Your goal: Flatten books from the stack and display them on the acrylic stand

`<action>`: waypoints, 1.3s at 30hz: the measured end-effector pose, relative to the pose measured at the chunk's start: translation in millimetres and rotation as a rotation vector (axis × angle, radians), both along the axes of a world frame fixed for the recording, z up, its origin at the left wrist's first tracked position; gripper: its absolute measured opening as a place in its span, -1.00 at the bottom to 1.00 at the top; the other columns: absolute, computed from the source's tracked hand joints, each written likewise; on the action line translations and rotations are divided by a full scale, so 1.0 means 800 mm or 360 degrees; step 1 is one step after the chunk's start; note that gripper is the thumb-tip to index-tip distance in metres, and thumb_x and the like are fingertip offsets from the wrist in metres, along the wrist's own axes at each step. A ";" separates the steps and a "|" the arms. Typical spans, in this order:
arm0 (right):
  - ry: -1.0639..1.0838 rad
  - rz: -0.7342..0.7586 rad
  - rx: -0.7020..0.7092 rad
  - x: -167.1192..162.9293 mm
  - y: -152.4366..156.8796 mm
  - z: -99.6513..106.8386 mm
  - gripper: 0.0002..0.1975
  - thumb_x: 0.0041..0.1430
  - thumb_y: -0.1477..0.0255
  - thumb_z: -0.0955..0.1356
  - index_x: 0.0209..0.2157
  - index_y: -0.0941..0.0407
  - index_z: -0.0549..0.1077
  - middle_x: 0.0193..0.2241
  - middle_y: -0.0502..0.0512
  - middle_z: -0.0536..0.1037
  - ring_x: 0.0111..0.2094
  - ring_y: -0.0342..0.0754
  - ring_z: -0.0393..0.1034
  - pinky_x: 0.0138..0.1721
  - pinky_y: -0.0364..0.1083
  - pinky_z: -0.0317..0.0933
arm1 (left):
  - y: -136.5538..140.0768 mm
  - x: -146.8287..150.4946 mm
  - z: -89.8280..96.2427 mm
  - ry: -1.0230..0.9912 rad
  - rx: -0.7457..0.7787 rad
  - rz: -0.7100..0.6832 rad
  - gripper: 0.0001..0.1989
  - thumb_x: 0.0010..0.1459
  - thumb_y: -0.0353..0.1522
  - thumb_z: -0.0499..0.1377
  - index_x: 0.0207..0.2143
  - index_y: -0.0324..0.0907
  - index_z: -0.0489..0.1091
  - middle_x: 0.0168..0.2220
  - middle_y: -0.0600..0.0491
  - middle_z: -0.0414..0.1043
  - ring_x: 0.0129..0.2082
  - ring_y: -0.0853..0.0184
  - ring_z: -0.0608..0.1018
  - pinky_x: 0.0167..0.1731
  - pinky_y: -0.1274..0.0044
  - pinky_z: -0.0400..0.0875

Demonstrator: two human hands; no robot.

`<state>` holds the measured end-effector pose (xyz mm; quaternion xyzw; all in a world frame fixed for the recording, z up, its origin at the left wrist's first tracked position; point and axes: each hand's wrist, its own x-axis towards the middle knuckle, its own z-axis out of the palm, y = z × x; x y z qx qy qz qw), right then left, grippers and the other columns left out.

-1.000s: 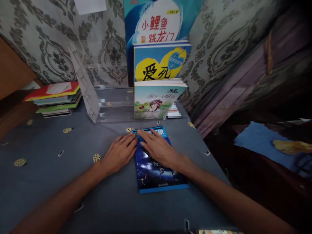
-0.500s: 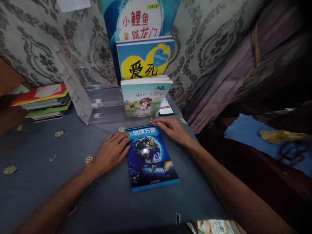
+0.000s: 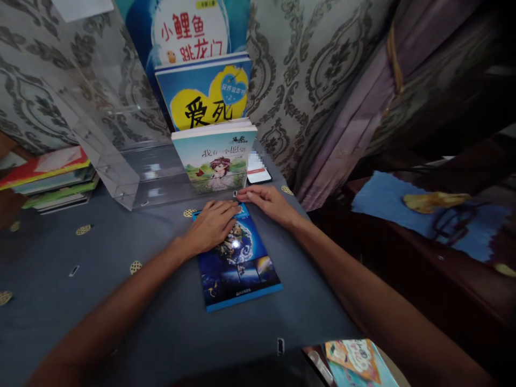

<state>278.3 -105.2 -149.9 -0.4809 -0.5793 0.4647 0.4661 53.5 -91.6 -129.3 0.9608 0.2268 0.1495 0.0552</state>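
A blue book with a globe on its cover lies flat on the dark grey tabletop. My left hand rests across the upper part of that cover, palm down with fingers stretched out, hiding most of the title. At the book's top right corner is my right hand, its fingers extended and thumb near the fingertips. Whether the right fingers touch the edge I cannot tell. Just beyond, a green-and-white picture book stands in a clear acrylic rack, in front of a yellow-and-blue book and a taller teal book.
A phone lies beside the rack on the right. Stacked books lie to the left. A blue cloth covers part of a dark red surface at right, near a purple curtain. Another book shows below the table's front edge.
My left hand has moved right from the book's left edge onto its cover. The right hand stays near the top right corner. The view has shifted to the right.
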 end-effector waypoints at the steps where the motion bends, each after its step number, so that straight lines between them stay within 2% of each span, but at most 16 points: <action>1: 0.0009 0.0000 0.0000 0.000 0.001 -0.001 -0.78 0.26 0.21 0.41 -0.17 0.02 0.60 -0.12 0.08 0.71 0.02 0.11 0.58 0.17 0.16 0.37 | 0.000 0.001 0.000 -0.0005 0.0019 0.0004 -0.67 0.44 -0.37 -0.01 0.15 -0.23 0.38 0.16 -0.14 0.50 0.17 0.16 0.50 0.16 0.25 0.34; 5: -0.0009 -0.0006 0.0023 0.001 0.002 -0.001 -0.82 0.27 0.24 0.41 -0.19 0.01 0.60 -0.14 0.06 0.71 0.00 0.08 0.59 0.18 0.16 0.37 | -0.008 0.000 0.000 0.0007 0.0090 -0.0006 -0.65 0.43 -0.41 -0.01 0.17 -0.26 0.38 0.17 -0.15 0.49 0.20 0.15 0.48 0.17 0.22 0.31; 10: -0.0061 -0.0001 0.0083 0.001 0.003 -0.001 -0.83 0.28 0.29 0.40 -0.17 0.03 0.60 -0.14 0.06 0.72 -0.02 0.07 0.60 0.15 0.12 0.39 | -0.016 0.001 0.000 0.0068 0.0089 -0.0159 -0.64 0.42 -0.43 -0.01 0.17 -0.17 0.41 0.21 -0.11 0.47 0.26 0.18 0.44 0.15 0.26 0.32; 15: -0.0059 -0.0035 0.0111 0.000 0.005 -0.004 -0.86 0.30 0.37 0.39 -0.18 0.05 0.60 -0.17 0.06 0.72 -0.06 0.04 0.62 0.12 0.09 0.41 | -0.026 0.002 0.007 0.0116 0.0048 -0.0137 -0.62 0.43 -0.40 -0.01 0.20 -0.17 0.41 0.22 -0.12 0.46 0.27 0.13 0.42 0.17 0.21 0.30; 23: -0.0033 -0.0059 0.0115 -0.003 0.003 -0.002 -0.89 0.31 0.40 0.40 -0.19 0.07 0.60 -0.18 0.03 0.72 -0.08 -0.03 0.61 0.11 0.00 0.41 | -0.086 -0.007 0.021 0.0186 -0.0091 -0.0418 -0.62 0.47 -0.28 -0.04 0.20 0.00 0.43 0.27 -0.06 0.39 0.30 0.12 0.36 0.28 0.11 0.18; 30: -0.0025 -0.0046 0.0130 -0.001 0.005 -0.006 -0.89 0.29 0.45 0.40 -0.21 0.02 0.60 -0.19 0.00 0.72 -0.06 0.00 0.61 0.13 0.05 0.40 | -0.119 -0.013 0.021 0.0248 -0.0098 -0.0470 -0.61 0.45 -0.29 0.01 0.25 0.08 0.37 0.32 -0.09 0.31 0.34 0.08 0.30 0.33 0.02 0.10; 35: -0.0207 -0.0024 0.0182 -0.003 0.000 -0.001 -0.80 0.31 0.43 0.33 -0.12 0.02 0.60 -0.14 0.03 0.71 -0.01 0.03 0.59 0.15 0.09 0.38 | -0.122 -0.014 0.016 0.0188 -0.0028 -0.0459 -0.61 0.46 -0.30 -0.03 0.23 0.03 0.39 0.29 -0.14 0.33 0.33 0.07 0.32 0.30 0.01 0.15; 39: -0.0642 -0.0081 0.0312 -0.015 -0.014 0.016 -0.71 0.33 0.40 0.29 0.00 0.08 0.56 -0.04 0.16 0.68 0.03 0.09 0.56 0.13 0.11 0.38 | -0.124 -0.016 0.012 0.0097 0.0067 -0.0454 -0.63 0.46 -0.30 -0.02 0.19 -0.01 0.42 0.23 -0.10 0.41 0.28 0.10 0.38 0.29 0.07 0.20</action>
